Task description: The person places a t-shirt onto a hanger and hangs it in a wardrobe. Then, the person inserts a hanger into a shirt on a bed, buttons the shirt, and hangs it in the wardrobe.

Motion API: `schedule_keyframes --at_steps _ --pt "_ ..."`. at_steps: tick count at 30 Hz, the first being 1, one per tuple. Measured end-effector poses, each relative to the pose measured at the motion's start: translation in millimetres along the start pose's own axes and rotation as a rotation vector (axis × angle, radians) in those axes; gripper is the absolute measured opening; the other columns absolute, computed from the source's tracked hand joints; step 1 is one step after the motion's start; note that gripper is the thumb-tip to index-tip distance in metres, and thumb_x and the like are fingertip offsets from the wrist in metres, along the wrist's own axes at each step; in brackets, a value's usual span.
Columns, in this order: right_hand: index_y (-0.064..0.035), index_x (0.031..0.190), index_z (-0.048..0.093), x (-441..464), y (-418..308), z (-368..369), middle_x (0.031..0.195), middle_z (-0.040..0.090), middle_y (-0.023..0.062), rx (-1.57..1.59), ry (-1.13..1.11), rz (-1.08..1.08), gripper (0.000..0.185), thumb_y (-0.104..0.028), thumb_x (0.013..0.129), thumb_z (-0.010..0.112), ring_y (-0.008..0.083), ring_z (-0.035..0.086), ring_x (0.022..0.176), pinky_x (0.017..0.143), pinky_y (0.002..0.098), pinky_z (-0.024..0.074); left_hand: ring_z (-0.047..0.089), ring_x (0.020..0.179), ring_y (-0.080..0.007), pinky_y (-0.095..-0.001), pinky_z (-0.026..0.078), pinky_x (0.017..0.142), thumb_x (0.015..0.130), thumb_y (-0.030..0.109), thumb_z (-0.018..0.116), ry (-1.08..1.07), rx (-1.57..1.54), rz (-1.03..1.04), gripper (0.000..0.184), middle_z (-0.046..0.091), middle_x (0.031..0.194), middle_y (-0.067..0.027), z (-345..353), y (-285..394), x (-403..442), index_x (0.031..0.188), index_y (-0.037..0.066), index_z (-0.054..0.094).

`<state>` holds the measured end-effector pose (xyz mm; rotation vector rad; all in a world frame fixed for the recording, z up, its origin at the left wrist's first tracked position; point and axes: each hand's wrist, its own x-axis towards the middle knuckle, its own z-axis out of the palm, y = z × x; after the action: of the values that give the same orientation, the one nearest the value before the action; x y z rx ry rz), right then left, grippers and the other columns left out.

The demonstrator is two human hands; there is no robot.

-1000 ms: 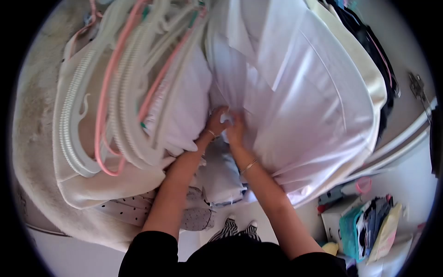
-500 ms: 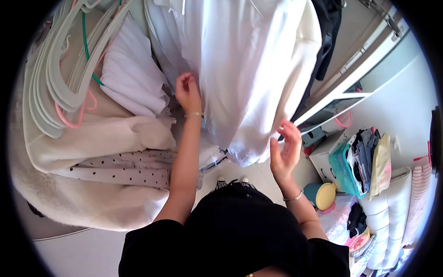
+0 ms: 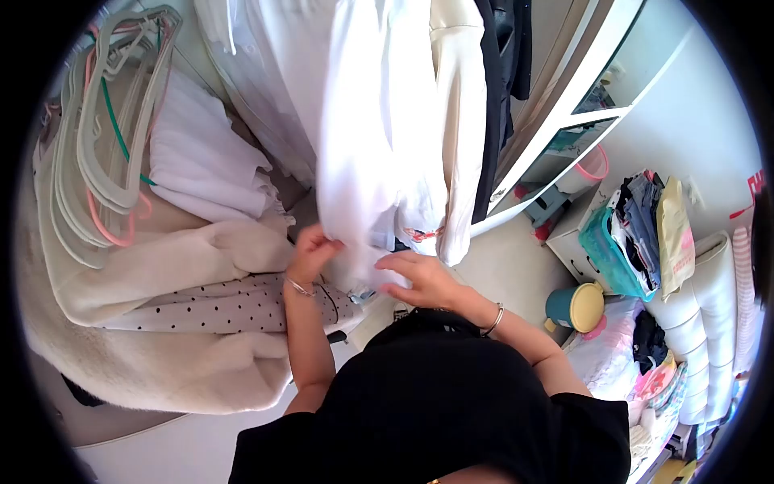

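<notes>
A long white shirt (image 3: 355, 153) hangs in front of me among other hanging clothes, its lower part blurred by motion. At its lower left edge, my left hand (image 3: 313, 254) pinches the cloth between thumb and fingers. My right hand (image 3: 423, 281) is at the bottom right of the same shirt, with a bit of white cloth between its thumb and fingers. Just behind the right hand hang a white garment with a red print (image 3: 421, 230) and a cream garment (image 3: 459, 145).
Pale hangers (image 3: 76, 185) lie on the left with a folded white cloth (image 3: 197, 153), a cream fluffy coat (image 3: 177, 371) and dotted fabric (image 3: 234, 302). Dark clothes (image 3: 504, 81) hang by the white-framed door (image 3: 556, 121). A teal bin with yellow lid (image 3: 576, 306) stands right.
Both hands have come closer together and taken hold of the white shirt's lower part; the right hand was open and apart before. The view has shifted, with the hanging clothes further left.
</notes>
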<state>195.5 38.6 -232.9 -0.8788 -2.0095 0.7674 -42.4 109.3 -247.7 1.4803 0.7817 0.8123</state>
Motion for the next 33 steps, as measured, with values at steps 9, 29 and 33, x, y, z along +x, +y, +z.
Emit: schedule_keyframes --at_steps 9,29,33 --pt "0.0010 0.108 0.054 28 9 -69 0.112 0.055 0.0161 -0.108 0.566 -0.003 0.043 0.011 0.067 0.058 0.0319 0.054 0.103 0.085 0.0374 0.0460 0.056 0.070 -0.0166 -0.0313 0.046 0.067 0.078 0.009 0.065 1.026 0.103 0.304 0.023 0.055 0.084 -0.0050 61 38 46 0.095 0.001 0.051" --pt "-0.0027 0.114 0.050 15 -6 -69 0.115 0.053 0.0166 -0.376 0.622 -0.261 0.055 -0.005 0.063 0.071 0.0328 0.052 0.104 0.088 0.0384 0.0422 0.051 0.091 -0.0104 -0.0233 0.040 0.083 0.086 0.007 0.055 0.925 0.137 0.463 0.026 0.057 0.102 -0.0055 67 66 54 0.109 -0.006 0.054" --pt "-0.0057 0.126 0.038 -13 32 -48 0.130 0.041 0.0166 -0.347 0.583 0.219 0.074 -0.017 0.063 0.075 0.0335 0.043 0.116 0.095 0.0410 0.0365 0.050 0.088 -0.0095 -0.0222 0.040 0.080 0.086 0.005 0.056 0.890 0.087 0.458 0.024 0.057 0.099 -0.0050 57 68 40 0.106 -0.007 0.055"
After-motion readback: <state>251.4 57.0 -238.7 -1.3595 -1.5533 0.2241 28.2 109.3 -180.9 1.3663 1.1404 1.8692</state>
